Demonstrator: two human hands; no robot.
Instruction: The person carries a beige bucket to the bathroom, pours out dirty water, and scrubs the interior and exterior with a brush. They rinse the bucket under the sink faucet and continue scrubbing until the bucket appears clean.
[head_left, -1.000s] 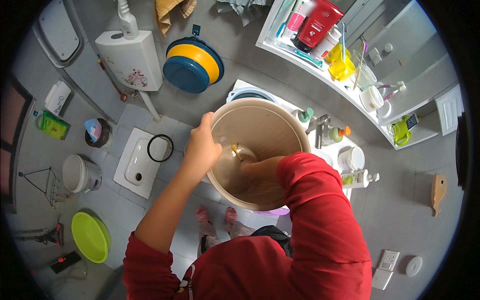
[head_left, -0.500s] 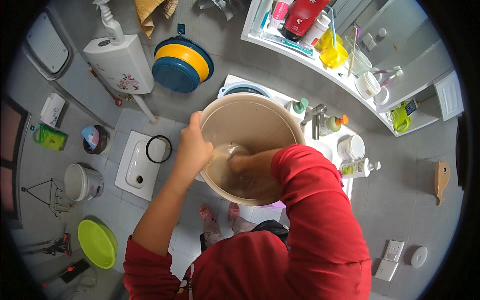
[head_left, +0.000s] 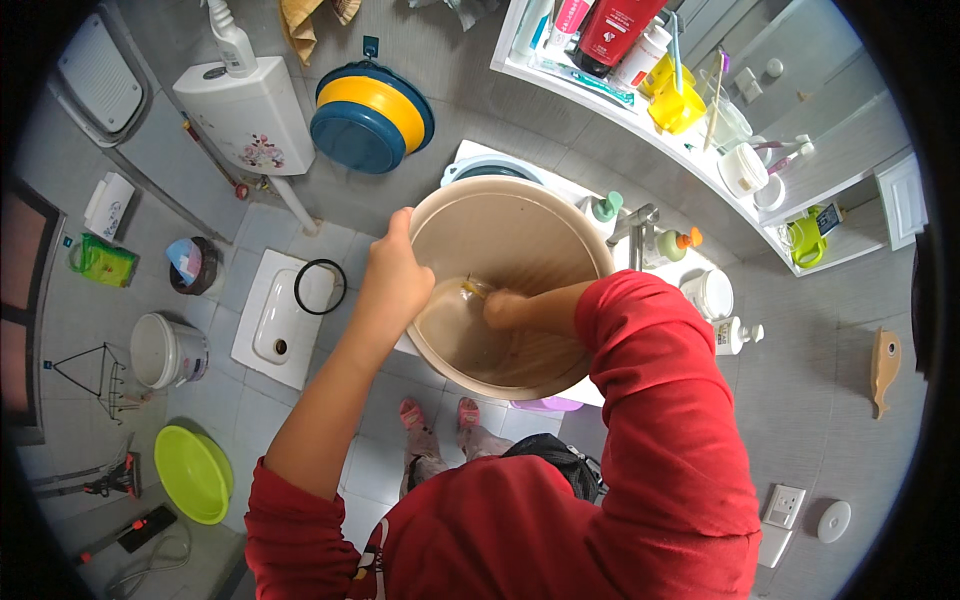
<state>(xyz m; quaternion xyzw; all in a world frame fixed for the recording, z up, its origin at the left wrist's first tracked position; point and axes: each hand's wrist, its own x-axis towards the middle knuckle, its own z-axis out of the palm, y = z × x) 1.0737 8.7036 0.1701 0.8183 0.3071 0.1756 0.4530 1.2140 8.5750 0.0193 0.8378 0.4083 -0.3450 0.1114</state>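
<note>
A large beige bucket [head_left: 505,225] is tilted toward me over the white sink counter, its wide mouth facing up at me. My left hand [head_left: 398,278] grips its left rim, thumb on the inside and fingers round the outer wall. My right hand [head_left: 507,310] reaches deep inside, near the bottom, where shallow cloudy water seems to lie. Its fingers are closed, next to a small yellowish bit [head_left: 473,287] too unclear to name. Whatever the right fingers hold is hidden.
Behind the bucket stand a faucet [head_left: 632,225], a green-topped pump bottle [head_left: 607,206], an orange-topped bottle [head_left: 680,242] and a white jar [head_left: 710,294]. A mirror shelf [head_left: 640,112] with toiletries juts out above. Left are a squat toilet [head_left: 262,350] and a green basin [head_left: 193,475].
My right hand has shifted slightly up and right inside the bucket, and the yellowish bit beside it now shows. The left hand keeps its hold on the rim.
</note>
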